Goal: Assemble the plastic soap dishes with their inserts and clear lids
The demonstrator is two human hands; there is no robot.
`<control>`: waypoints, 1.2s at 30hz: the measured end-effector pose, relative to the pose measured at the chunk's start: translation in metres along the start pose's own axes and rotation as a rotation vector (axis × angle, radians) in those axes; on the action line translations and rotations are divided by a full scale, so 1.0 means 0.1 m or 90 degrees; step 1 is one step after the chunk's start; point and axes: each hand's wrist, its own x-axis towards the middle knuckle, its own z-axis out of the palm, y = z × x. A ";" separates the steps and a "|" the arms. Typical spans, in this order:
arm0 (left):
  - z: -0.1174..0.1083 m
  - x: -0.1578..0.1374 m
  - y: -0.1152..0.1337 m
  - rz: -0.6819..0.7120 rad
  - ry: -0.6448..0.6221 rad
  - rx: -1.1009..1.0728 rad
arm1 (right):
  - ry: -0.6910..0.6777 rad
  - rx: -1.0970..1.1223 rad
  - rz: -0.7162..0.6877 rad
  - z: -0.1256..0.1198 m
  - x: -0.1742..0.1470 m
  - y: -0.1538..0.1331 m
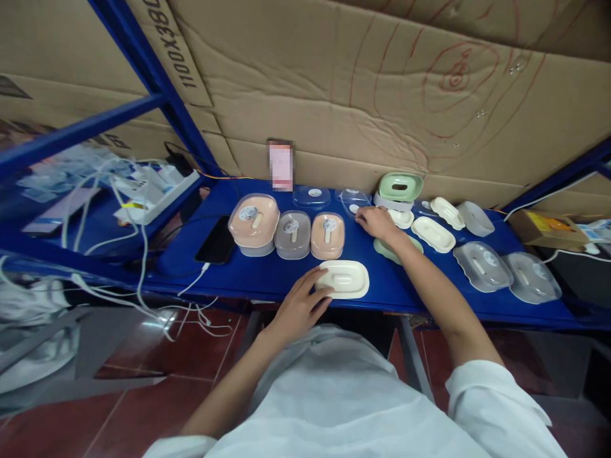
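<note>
A shallow cream-coloured dish (351, 289) with a raised bar in its middle sits at the front of the blue table. My left hand (296, 306) grips its left edge, fingers curled over the rim. Further back, my right hand (378, 222) has its fingertips closed at the edge of a clear plastic lid (351, 198) with a round sticker; the exact contact is partly hidden. Beneath my right wrist lies a pale green dish (386, 251). Behind that hand, a green piece with an oval opening (400, 187) rests on a whitish box.
Lidded boxes stand left of centre: a stacked pink one (255, 229), a grey one (293, 235) and a pink one (328, 235). More cream dishes (433, 235) and grey lidded boxes (483, 267) are at right. Phones (216, 240) and cables lie left; cardboard (310, 76) backs the table.
</note>
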 end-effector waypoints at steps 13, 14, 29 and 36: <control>-0.01 0.06 -0.07 0.002 -0.038 -0.009 | 0.158 0.143 0.116 -0.35 -0.81 0.21; -0.03 0.06 -0.07 0.004 -0.040 -0.012 | 0.162 0.096 0.103 -0.35 -0.93 0.20; -0.11 0.18 -0.09 -0.003 -0.072 -0.034 | 0.037 -0.071 -0.082 0.14 -2.29 -0.24; -0.08 0.07 -0.15 0.053 -0.038 0.002 | -0.034 -0.090 -0.246 0.28 -1.95 -0.78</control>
